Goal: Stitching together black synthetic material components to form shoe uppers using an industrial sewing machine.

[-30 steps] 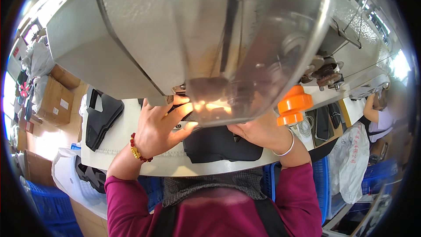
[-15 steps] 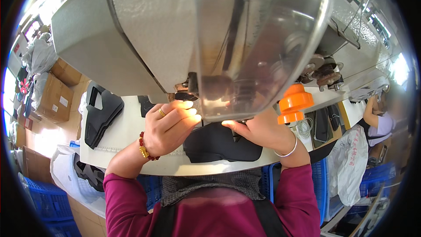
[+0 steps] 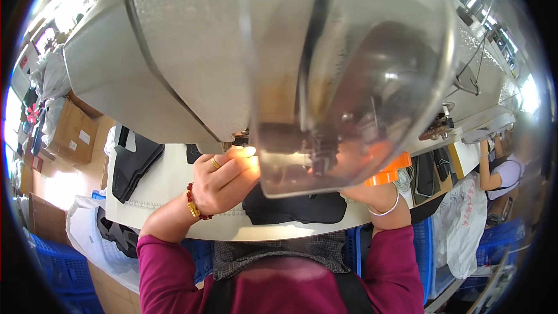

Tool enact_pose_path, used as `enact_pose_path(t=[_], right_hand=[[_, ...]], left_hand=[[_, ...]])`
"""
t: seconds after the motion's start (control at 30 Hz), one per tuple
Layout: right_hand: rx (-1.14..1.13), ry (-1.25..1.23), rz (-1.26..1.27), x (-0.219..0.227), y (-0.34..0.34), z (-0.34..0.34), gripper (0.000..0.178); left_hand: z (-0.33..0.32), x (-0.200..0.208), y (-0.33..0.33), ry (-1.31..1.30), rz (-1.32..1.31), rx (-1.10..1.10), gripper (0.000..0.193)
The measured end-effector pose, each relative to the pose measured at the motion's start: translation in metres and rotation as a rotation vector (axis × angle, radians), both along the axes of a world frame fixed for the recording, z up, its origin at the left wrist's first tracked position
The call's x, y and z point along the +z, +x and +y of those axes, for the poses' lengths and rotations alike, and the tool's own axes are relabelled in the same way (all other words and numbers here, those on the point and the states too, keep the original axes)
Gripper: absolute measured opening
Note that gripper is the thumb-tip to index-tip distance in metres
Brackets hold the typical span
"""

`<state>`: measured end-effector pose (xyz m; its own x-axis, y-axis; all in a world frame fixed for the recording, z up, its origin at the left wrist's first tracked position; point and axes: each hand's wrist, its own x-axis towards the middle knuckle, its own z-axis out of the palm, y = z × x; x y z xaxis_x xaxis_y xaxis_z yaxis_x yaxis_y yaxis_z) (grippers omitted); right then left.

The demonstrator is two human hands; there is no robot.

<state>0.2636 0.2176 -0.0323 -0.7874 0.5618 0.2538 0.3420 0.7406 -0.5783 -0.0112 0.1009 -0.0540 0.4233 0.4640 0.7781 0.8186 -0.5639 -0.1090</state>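
A large grey sewing machine (image 3: 192, 40) fills the upper middle, with a clear plastic guard (image 3: 273, 189) in front of its working end. Below the guard lies a flat black panel (image 3: 296, 208) on the white table. My left hand (image 3: 224, 180), wearing a ring and a red-and-gold bracelet, is at the panel's left edge. Its fingers are bent and pressed together, the tips beneath the machine head; anything between them is hidden. My right hand (image 3: 378, 195), with a silver bangle at the wrist, reaches behind the guard. Its fingers look blurred through the plastic.
Stacked black pieces (image 3: 133, 166) rest at the table's left. An orange knob (image 3: 390, 170) sits beside my right hand. Farther right are a coiled pale cord (image 3: 405, 179) and a dark phone-like slab (image 3: 426, 173). Blue crates (image 3: 61, 261) and cardboard boxes (image 3: 72, 131) stand left; another person (image 3: 505, 171) is at right.
The machine and guard appear lower and larger in view, so the guard now covers my right thumb and fingers. Both hands stay close to the panel, which has barely shifted.
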Motion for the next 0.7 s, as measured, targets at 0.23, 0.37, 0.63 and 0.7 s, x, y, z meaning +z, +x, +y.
enact_pose_path(t=[0.23, 0.37, 0.63, 0.7], right_hand=[[0.029, 0.251, 0.150, -0.001, -0.008, 0.017, 0.053], [0.029, 0.227, 0.130, -0.007, -0.008, 0.026, 0.049], [-0.016, 0.058, 0.057, -0.003, -0.013, 0.032, 0.046], [-0.069, -0.012, -0.267, 0.002, -0.017, 0.035, 0.048]], left_hand=[[0.002, -0.012, -0.008, -0.110, -0.048, 0.124, 0.019], [0.006, 0.007, 0.002, 0.077, 0.225, 0.165, 0.021], [0.015, -0.009, -0.003, 0.004, -0.168, 0.083, 0.024], [0.014, -0.007, -0.007, 0.007, -0.137, 0.085, 0.023]])
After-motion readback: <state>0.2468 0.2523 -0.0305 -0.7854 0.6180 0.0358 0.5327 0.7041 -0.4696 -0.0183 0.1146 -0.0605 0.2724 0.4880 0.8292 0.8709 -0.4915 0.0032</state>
